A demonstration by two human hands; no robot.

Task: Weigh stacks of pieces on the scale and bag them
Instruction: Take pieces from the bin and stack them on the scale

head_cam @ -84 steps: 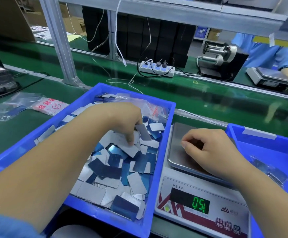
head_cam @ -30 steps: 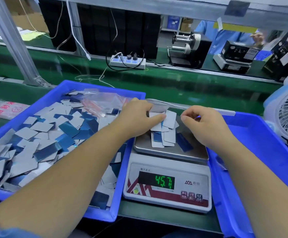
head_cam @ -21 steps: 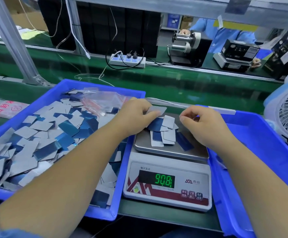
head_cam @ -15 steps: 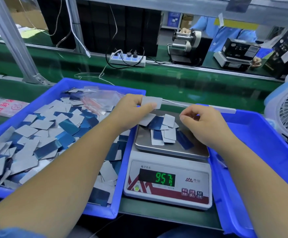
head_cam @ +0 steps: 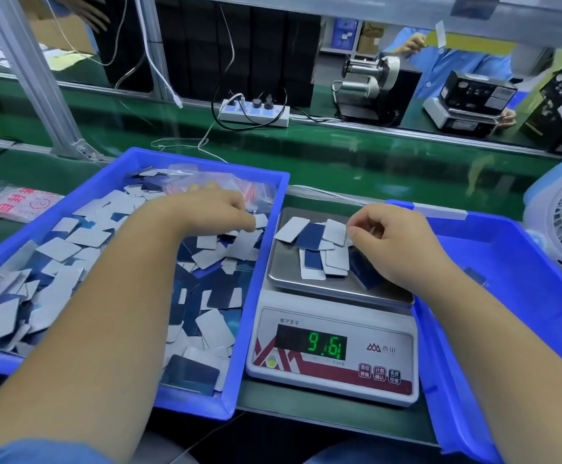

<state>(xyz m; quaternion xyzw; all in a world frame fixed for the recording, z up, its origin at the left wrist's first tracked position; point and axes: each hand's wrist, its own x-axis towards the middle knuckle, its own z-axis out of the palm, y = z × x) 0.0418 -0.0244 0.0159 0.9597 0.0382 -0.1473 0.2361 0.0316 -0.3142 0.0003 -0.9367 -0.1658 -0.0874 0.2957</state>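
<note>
Fingers of the left hand [head_cam: 212,209] pinch a piece [head_cam: 260,221] over the piece-filled left bin [head_cam: 259,262]; right hand [head_cam: 397,242] fingers curl empty above the scale [head_cam: 336,329].

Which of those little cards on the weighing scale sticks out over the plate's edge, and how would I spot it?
Find the white digital scale between the two blue plastic trays. On its steel weighing plate lies a small heap of white and dark blue cards. The one meant is the white card at the heap's far left, its corner overhanging the plate beside a dark blue card.

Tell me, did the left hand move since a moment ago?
Yes. The left hand left the scale pan and went back left over the blue bin of pieces.
</note>
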